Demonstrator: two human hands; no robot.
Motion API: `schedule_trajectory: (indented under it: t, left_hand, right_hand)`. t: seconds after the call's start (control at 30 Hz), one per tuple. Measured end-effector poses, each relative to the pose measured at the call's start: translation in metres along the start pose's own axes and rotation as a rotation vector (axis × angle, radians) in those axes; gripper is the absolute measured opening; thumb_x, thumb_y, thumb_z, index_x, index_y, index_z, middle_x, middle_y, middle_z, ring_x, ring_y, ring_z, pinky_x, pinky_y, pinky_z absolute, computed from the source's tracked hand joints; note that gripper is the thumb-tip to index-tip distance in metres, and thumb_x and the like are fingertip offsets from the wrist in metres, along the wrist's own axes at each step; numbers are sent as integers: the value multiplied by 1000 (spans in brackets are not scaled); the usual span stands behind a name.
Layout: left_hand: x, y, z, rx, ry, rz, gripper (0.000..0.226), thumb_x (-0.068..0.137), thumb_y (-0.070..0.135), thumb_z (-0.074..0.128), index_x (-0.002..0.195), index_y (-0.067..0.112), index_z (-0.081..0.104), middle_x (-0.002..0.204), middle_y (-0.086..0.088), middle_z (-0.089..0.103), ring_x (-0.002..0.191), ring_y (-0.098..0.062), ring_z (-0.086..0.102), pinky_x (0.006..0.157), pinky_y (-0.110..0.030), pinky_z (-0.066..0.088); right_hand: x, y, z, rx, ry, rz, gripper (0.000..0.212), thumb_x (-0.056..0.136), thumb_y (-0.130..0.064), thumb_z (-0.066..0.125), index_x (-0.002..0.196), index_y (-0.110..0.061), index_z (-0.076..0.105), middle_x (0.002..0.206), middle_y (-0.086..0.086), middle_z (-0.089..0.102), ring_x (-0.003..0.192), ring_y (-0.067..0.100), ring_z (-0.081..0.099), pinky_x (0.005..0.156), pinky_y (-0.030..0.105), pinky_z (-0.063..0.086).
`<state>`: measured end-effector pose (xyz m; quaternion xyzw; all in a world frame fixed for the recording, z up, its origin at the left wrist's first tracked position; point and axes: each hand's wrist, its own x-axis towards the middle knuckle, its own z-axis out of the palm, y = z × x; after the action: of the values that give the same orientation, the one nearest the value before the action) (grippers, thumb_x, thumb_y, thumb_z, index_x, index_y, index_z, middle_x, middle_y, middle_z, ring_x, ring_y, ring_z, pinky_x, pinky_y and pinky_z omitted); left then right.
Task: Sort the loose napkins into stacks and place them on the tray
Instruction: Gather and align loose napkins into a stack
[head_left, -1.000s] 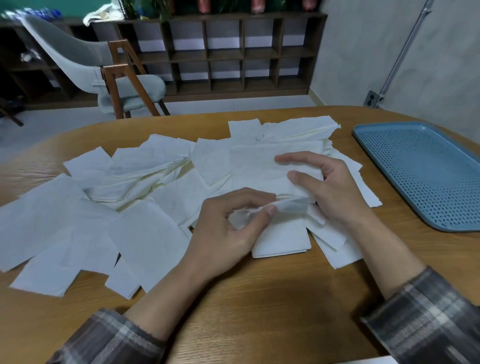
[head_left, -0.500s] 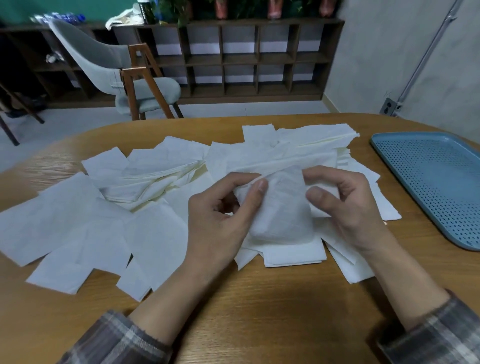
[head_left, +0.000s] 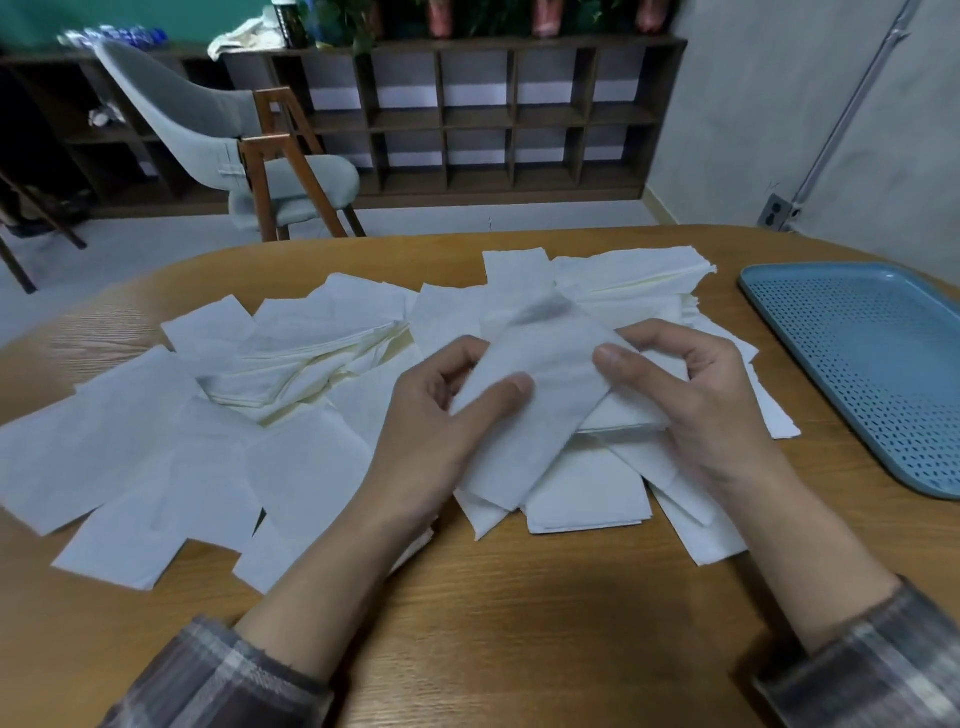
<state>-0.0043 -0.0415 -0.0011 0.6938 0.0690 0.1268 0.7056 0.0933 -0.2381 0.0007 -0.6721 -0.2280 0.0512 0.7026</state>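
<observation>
White napkins (head_left: 171, 447) lie loose and overlapping across the left and middle of the table (head_left: 519, 623). Over the heap's near right part, the left hand (head_left: 441, 431) pinches one napkin (head_left: 540, 395) at its left edge, thumb on top and fingers curled beneath. This napkin is raised above the pile and runs diagonally. The right hand (head_left: 701, 410) pinches its right edge, thumb on top; whether it also grips the sheets underneath, I cannot tell. Farthest right sits the blue tray (head_left: 872, 364), apart from the napkins.
</observation>
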Motion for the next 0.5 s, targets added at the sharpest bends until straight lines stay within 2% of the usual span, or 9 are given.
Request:
schedule_trajectory:
  t: [0.1,0.13,0.23,0.3,0.43,0.5]
  left_hand:
    - [5,2,-8,8,73,1,11,94,21,79,103,15,77,103,-4,81,99,-25,77,91,-47,61]
    - [6,3,-10,40,88,24,11,93,20,80,103,16,78,102,-1,81,99,-22,77,90,-44,62]
    - [7,6,-12,129,66,73,14,89,20,85,102,22,80,97,6,80,95,-13,76,82,-29,60]
    - [7,4,-12,196,36,74,18,87,23,87,102,29,80,91,6,78,91,-10,73,77,-27,57]
    - [7,4,-9,269,2,81,26,82,30,91,104,38,79,85,-1,76,92,-19,73,80,-41,58]
    - [6,5,-9,287,-7,92,29,81,29,92,104,40,78,84,-1,76,90,-19,73,81,-41,58]
  right_hand:
    - [2,2,-1,-55,-41,44,4,86,-29,81,87,-25,82,102,0,79,102,22,74,104,47,51]
    - [2,2,0,-62,-70,61,5,87,-29,81,91,-26,81,105,0,79,104,23,74,105,48,52]
    - [-1,1,4,-59,-163,94,26,87,-29,77,113,-30,77,120,-9,76,118,14,70,104,40,52]
    - [-2,-1,6,-89,-239,83,41,89,-29,79,129,-36,69,130,-14,71,125,9,65,106,36,50]
    - [-3,-1,7,-154,-311,66,67,87,-34,77,146,-50,51,148,-18,56,138,10,55,115,45,47]
    - [-4,-1,8,-213,-318,52,75,86,-38,77,150,-56,42,156,-27,45,146,5,44,120,46,41]
